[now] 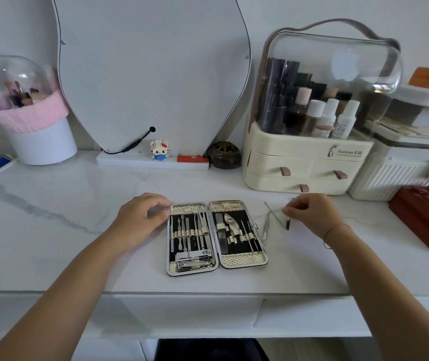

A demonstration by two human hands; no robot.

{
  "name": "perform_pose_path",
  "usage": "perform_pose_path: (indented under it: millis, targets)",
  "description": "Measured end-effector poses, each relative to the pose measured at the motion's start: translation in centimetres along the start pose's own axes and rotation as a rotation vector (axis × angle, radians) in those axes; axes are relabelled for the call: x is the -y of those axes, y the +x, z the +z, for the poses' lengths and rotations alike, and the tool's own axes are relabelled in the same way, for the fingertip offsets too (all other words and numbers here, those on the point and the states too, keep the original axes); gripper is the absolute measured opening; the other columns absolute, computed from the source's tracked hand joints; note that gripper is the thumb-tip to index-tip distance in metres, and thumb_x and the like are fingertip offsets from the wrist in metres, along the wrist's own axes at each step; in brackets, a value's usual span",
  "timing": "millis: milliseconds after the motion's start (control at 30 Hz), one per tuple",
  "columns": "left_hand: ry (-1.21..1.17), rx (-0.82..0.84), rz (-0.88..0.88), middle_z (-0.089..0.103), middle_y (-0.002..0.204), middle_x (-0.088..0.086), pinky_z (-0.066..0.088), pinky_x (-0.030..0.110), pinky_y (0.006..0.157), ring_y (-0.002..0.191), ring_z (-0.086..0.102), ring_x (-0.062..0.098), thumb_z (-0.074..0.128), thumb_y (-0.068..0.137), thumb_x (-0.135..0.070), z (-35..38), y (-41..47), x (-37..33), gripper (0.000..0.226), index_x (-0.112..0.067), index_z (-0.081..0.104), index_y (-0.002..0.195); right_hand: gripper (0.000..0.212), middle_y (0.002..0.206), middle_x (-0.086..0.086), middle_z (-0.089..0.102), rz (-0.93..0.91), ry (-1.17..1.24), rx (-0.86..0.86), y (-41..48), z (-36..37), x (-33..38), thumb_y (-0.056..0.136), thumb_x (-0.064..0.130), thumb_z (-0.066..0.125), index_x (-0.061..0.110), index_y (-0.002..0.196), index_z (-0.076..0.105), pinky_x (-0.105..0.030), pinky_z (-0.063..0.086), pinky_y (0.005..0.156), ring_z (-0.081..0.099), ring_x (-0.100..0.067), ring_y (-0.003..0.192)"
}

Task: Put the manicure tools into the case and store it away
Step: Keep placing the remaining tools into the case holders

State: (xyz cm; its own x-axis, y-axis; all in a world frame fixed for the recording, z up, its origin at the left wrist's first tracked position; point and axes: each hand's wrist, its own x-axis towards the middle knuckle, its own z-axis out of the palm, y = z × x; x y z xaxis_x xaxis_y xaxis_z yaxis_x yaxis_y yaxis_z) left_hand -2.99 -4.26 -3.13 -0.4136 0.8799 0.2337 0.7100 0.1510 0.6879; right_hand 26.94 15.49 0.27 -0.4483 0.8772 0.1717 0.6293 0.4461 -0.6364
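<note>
An open manicure case (217, 264) lies flat on the white marble table, both halves lined in black with gold mesh ends. Several steel tools sit in its loops, and nail clippers (193, 259) fill the lower left half. My left hand (143, 216) rests on the case's upper left corner, fingers curled against the rim. To the right of the case, my right hand (309, 212) pinches the middle of a thin steel tool (275, 215) that lies slanted just above the table. A pair of tweezers (266, 227) lies loose beside the case's right edge.
A cream cosmetics organiser (309, 162) with drawers stands behind the right hand. A dark red box (427, 220) lies at the far right. A mirror (153, 74) leans at the back, with a small figure (159, 149) and a pink-trimmed brush holder (33, 121) to the left.
</note>
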Motion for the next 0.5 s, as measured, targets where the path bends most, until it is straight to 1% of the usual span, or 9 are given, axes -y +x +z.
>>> perform_pose_path:
  millis: [67,133,200,234,334,400,434,500]
  targets:
    - [-0.004,-0.001,-0.006,0.053,0.106,-0.029,0.033,0.026,0.099,0.113,0.049,0.005,0.059,0.09,-0.026,0.0,0.0,0.1,0.018,-0.034,0.065,0.105,0.01,0.07,0.003,0.065,-0.003,-0.046,0.012,0.3,0.3,0.3,0.078,0.021,0.072,0.014,0.072,0.069,-0.026,0.045,0.067,0.059,-0.016,0.073]
    - [-0.006,0.001,-0.01,0.053,0.106,-0.03,0.033,0.027,0.1,0.114,0.049,0.005,0.059,0.09,-0.026,0.0,0.0,0.1,0.018,-0.035,0.064,0.104,0.01,0.076,0.0,0.066,0.01,-0.061,-0.018,0.5,0.2,0.5,0.079,0.021,0.07,0.012,0.076,0.07,-0.029,0.047,0.071,0.06,-0.018,0.078]
    - [-0.009,0.008,-0.01,0.054,0.107,-0.03,0.034,0.028,0.101,0.114,0.049,0.005,0.059,0.089,-0.026,0.0,0.1,0.1,0.018,-0.038,0.063,0.102,0.011,0.082,-0.003,0.067,0.013,-0.073,-0.057,0.7,-0.1,0.8,0.08,0.021,0.069,0.011,0.078,0.07,-0.03,0.046,0.072,0.06,-0.02,0.081]
    - [-0.008,0.01,-0.009,0.054,0.107,-0.029,0.034,0.029,0.102,0.114,0.049,0.006,0.059,0.089,-0.026,-0.1,0.1,0.1,0.018,-0.039,0.063,0.101,0.011,0.083,-0.003,0.066,0.004,-0.083,-0.049,0.8,-0.1,0.9,0.08,0.022,0.069,0.011,0.077,0.07,-0.029,0.046,0.071,0.06,-0.019,0.08]
    - [-0.01,0.01,-0.01,0.054,0.108,-0.029,0.034,0.03,0.103,0.114,0.048,0.005,0.059,0.089,-0.026,-0.1,0.0,0.1,0.019,-0.043,0.061,0.098,0.015,0.071,0.003,0.062,-0.008,-0.12,0.031,0.9,0.7,1.5,0.08,0.026,0.069,0.014,0.071,0.067,-0.026,0.045,0.065,0.057,-0.015,0.072]
    - [-0.016,0.009,-0.014,0.055,0.108,-0.028,0.034,0.029,0.102,0.114,0.048,0.005,0.059,0.09,-0.026,0.0,0.0,0.0,0.018,-0.042,0.061,0.099,0.023,0.061,0.005,0.056,0.016,-0.159,0.061,1.3,1.4,2.0,0.08,0.029,0.069,0.019,0.061,0.061,-0.026,0.046,0.061,0.054,-0.015,0.066]
    - [-0.016,0.008,-0.013,0.055,0.108,-0.027,0.034,0.029,0.102,0.114,0.048,0.005,0.058,0.09,-0.026,0.0,0.0,0.0,0.018,-0.04,0.062,0.1,0.029,0.056,0.004,0.054,0.04,-0.18,0.072,1.6,1.7,2.2,0.079,0.03,0.069,0.02,0.054,0.057,-0.028,0.047,0.063,0.054,-0.016,0.067]
    - [-0.014,0.003,-0.011,0.055,0.107,-0.027,0.034,0.027,0.1,0.114,0.049,0.005,0.058,0.09,-0.026,0.1,0.0,-0.1,0.017,-0.038,0.062,0.101,0.04,0.048,0.001,0.049,0.106,-0.211,0.095,2.6,1.9,2.5,0.079,0.028,0.069,0.021,0.045,0.049,-0.031,0.046,0.064,0.051,-0.02,0.077]
